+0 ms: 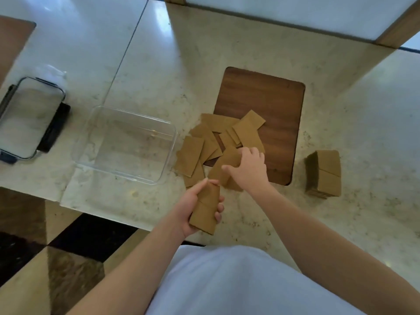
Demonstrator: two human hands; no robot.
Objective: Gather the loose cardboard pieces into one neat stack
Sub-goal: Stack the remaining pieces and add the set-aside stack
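Several loose brown cardboard pieces [209, 142] lie scattered over the near left corner of a dark wooden board [268, 103] and the marble counter beside it. My left hand [193, 210] grips a small bundle of cardboard pieces [204, 212] near the counter's front edge. My right hand [247, 169] reaches into the pile, fingers curled around one loose cardboard piece [225, 169] and lifting its edge. A neat stack of cardboard [323, 173] stands apart on the counter at the right.
A clear plastic container [127, 144] sits left of the pile. Farther left lies its lid with black clips [29, 117]. The counter edge runs just under my left hand, with dark floor tiles below.
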